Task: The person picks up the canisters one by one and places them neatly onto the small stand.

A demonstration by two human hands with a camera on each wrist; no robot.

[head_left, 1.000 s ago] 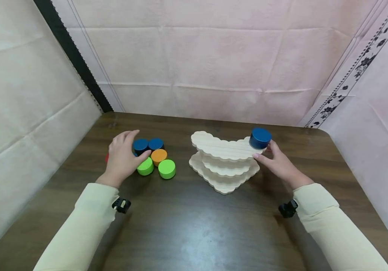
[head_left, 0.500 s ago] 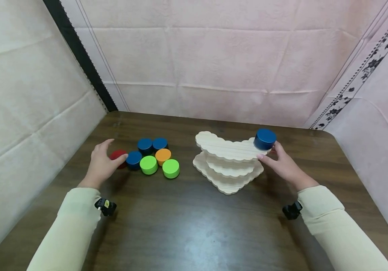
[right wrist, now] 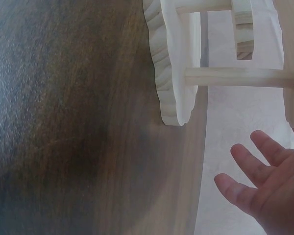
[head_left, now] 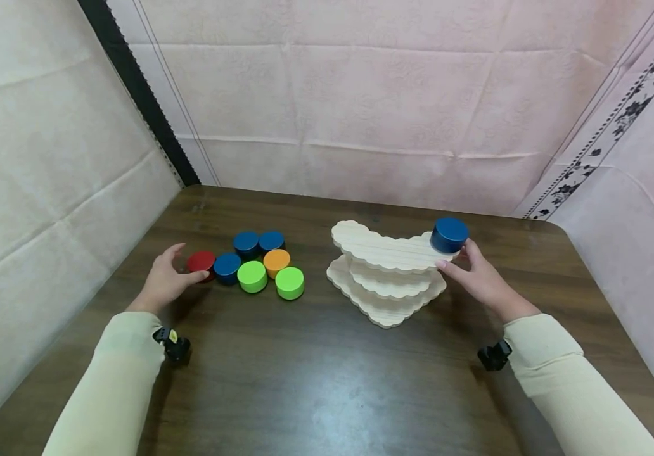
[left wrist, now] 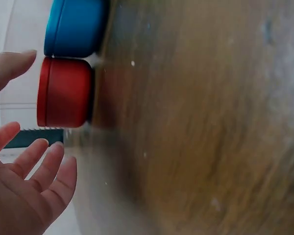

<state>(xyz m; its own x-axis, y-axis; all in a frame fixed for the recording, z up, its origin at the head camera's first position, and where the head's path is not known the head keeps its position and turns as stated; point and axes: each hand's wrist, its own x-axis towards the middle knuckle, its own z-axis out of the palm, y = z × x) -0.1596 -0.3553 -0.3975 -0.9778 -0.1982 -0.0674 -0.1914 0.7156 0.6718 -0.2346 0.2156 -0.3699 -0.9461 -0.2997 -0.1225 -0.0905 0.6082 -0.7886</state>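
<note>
While the right hand (head_left: 478, 278) keeps its straight fingers against the blue puck (head_left: 449, 235) at the right end of the tiered wooden stand (head_left: 386, 278), the left hand (head_left: 166, 282) has slid off the blue pucks and now cups, fingers released, beside the red puck (head_left: 201, 261) on the tabletop (head_left: 315, 380), apparently choosing it.

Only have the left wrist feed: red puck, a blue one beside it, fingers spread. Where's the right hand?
Observer: The right hand is at the right end of the tiered wooden stand, beside a blue puck on its top tier.
Operator: Gripping it?
Observer: Fingers look straight in the right wrist view; contact is unclear.
Operator: More pucks near the red puck?
Observer: Yes, by the red puck: three blue, two green, one orange.
</note>
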